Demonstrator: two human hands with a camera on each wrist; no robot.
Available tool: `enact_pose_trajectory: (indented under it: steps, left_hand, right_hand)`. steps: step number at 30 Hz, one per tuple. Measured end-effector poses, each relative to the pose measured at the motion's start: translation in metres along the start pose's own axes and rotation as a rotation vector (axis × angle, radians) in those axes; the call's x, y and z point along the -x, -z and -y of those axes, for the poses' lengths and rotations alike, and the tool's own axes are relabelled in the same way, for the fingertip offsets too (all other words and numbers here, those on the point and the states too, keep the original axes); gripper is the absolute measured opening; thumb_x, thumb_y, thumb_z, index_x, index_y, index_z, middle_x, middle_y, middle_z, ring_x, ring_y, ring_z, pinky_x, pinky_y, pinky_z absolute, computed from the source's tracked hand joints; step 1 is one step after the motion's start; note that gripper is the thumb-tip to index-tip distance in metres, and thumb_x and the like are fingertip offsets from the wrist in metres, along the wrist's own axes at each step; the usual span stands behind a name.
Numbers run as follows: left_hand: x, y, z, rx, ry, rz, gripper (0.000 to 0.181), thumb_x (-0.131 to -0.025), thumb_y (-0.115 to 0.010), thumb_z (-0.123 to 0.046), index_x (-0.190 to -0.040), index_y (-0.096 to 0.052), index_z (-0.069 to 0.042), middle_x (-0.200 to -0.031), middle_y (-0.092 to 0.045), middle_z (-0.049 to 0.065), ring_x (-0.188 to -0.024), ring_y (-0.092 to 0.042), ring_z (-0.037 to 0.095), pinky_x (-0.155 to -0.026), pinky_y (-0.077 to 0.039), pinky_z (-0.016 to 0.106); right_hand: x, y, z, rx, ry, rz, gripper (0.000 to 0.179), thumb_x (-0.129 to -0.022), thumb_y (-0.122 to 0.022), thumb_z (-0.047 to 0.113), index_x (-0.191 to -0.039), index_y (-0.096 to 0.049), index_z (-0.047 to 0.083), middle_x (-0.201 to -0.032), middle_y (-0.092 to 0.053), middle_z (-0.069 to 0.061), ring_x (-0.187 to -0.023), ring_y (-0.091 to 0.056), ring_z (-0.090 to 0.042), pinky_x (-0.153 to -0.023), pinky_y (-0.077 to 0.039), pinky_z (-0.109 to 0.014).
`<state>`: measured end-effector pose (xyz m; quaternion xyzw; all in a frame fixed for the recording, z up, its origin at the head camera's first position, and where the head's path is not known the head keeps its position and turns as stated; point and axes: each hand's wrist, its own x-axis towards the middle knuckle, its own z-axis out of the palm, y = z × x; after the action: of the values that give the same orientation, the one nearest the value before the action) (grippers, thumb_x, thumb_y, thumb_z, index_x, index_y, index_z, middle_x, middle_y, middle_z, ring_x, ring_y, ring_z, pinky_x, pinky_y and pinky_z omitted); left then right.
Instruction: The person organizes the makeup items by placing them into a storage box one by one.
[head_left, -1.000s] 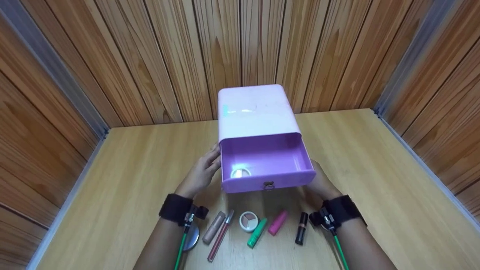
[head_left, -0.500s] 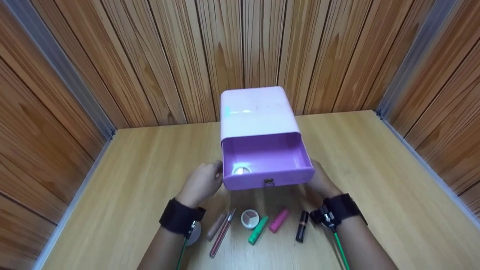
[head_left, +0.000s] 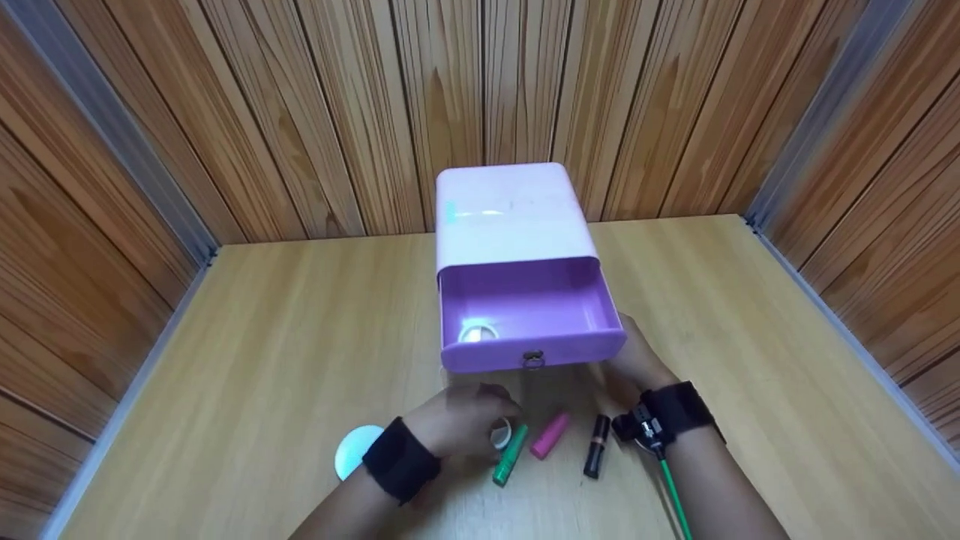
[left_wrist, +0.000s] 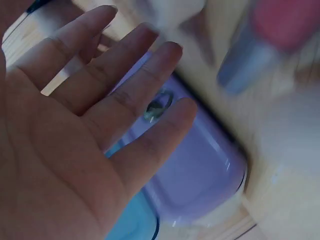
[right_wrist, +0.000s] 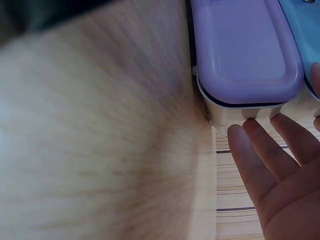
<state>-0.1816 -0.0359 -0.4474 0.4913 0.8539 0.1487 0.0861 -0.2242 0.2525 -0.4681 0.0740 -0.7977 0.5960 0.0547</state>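
Observation:
My left hand [head_left: 469, 420] is over the table in front of the pink drawer box [head_left: 517, 217], beside a small round eyeshadow palette [head_left: 501, 433] that it partly hides. In the left wrist view its fingers are spread and fairly straight, holding nothing. A blurred red and grey tube [left_wrist: 270, 40] is close by them. The box's purple upper drawer [head_left: 534, 354] is pulled out, with a round pale item [head_left: 478, 332] inside. My right hand [right_wrist: 285, 180] is at the box's right side, its straight fingertips against or very near the wall; contact is hard to tell.
On the table lie a green tube [head_left: 510, 455], a pink tube [head_left: 550, 436] and a black lipstick-like tube [head_left: 596, 447]. A pale round disc [head_left: 357, 450] is left of my left wrist. A blue drawer [left_wrist: 132, 220] adjoins the purple one. Wood-panelled walls [head_left: 517, 82] enclose the table.
My left hand has left the box's left side and come forward and right, over the items in front, covering the two slender tubes there. The right hand stays by the box.

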Motion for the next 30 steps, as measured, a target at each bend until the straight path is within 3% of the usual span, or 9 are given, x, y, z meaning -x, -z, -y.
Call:
enact_pose_trajectory:
  steps: [1,5,11,14,20,24,28,30]
  left_hand:
    - [-0.001,0.0,0.0,-0.054,-0.014,-0.008,0.036,-0.072,-0.078,-0.005,-0.104,-0.075,-0.022,-0.084,-0.064,-0.01,-0.076,-0.053,0.004,-0.07,-0.043,0.02]
    - [-0.002,0.001,-0.003,-0.106,-0.02,-0.026,0.037,-0.076,-0.075,-0.003,-0.108,-0.075,-0.02,-0.083,-0.063,-0.009,-0.072,-0.05,0.004,-0.064,-0.041,0.017]
    - [0.006,0.015,-0.015,-0.141,-0.093,-0.164,0.026,-0.075,-0.078,-0.003,-0.099,-0.074,-0.014,-0.083,-0.065,-0.005,-0.073,-0.054,0.006,-0.066,-0.044,0.018]
    - [0.01,0.03,-0.029,-0.1,-0.139,-0.199,0.019,-0.077,-0.08,-0.012,-0.093,-0.07,-0.013,-0.083,-0.063,-0.005,-0.072,-0.053,0.003,-0.066,-0.045,0.016]
    - [0.013,0.062,-0.066,-0.094,-0.292,-0.261,0.031,-0.082,-0.077,-0.021,-0.111,-0.071,-0.012,-0.096,-0.067,-0.004,-0.078,-0.058,-0.001,-0.072,-0.045,0.012]
    - [0.009,0.088,-0.085,-0.085,-0.387,-0.344,0.031,-0.084,-0.076,-0.02,-0.112,-0.07,-0.008,-0.104,-0.069,0.001,-0.084,-0.063,0.004,-0.081,-0.047,0.014]
    - [-0.001,0.116,-0.103,-0.112,-0.39,-0.438,0.033,-0.087,-0.074,-0.026,-0.113,-0.068,-0.006,-0.106,-0.069,0.003,-0.082,-0.064,0.004,-0.079,-0.048,0.015]
    - [-0.01,0.128,-0.109,-0.145,-0.344,-0.479,0.034,-0.088,-0.073,-0.027,-0.114,-0.068,-0.006,-0.106,-0.069,0.003,-0.081,-0.064,0.005,-0.076,-0.049,0.016]
  right_hand:
    - [0.0,0.0,0.0,-0.028,-0.006,-0.005,0.03,-0.092,-0.068,0.014,-0.121,-0.063,0.008,-0.11,-0.063,-0.007,-0.103,-0.055,-0.018,-0.096,-0.039,-0.034]
    - [0.0,-0.001,0.005,-0.117,-0.066,0.014,0.035,-0.088,-0.073,0.023,-0.119,-0.063,0.013,-0.109,-0.062,-0.01,-0.104,-0.055,-0.023,-0.097,-0.037,-0.039]
    - [-0.001,-0.003,0.005,-0.155,-0.094,0.067,0.04,-0.088,-0.072,0.032,-0.124,-0.062,0.017,-0.113,-0.061,-0.011,-0.109,-0.053,-0.025,-0.1,-0.036,-0.041]
    - [-0.001,-0.002,0.004,-0.123,-0.078,0.05,0.038,-0.089,-0.072,0.029,-0.124,-0.062,0.018,-0.113,-0.062,-0.01,-0.109,-0.054,-0.025,-0.099,-0.037,-0.042]
    - [-0.002,0.004,0.005,-0.017,-0.043,0.019,0.034,-0.093,-0.064,0.018,-0.127,-0.061,0.024,-0.117,-0.064,-0.001,-0.112,-0.055,-0.019,-0.1,-0.036,-0.041]
    - [-0.002,0.003,0.004,-0.086,-0.05,0.038,0.037,-0.092,-0.067,0.03,-0.128,-0.061,0.027,-0.12,-0.064,0.0,-0.115,-0.054,-0.018,-0.102,-0.034,-0.041]
    - [-0.002,0.0,0.001,-0.122,-0.029,0.067,0.041,-0.09,-0.071,0.032,-0.128,-0.061,0.024,-0.119,-0.064,-0.002,-0.113,-0.054,-0.02,-0.101,-0.036,-0.04]
    - [-0.003,0.0,0.0,-0.095,0.009,0.073,0.037,-0.092,-0.069,0.025,-0.128,-0.061,0.019,-0.117,-0.065,-0.004,-0.111,-0.056,-0.022,-0.1,-0.038,-0.04]
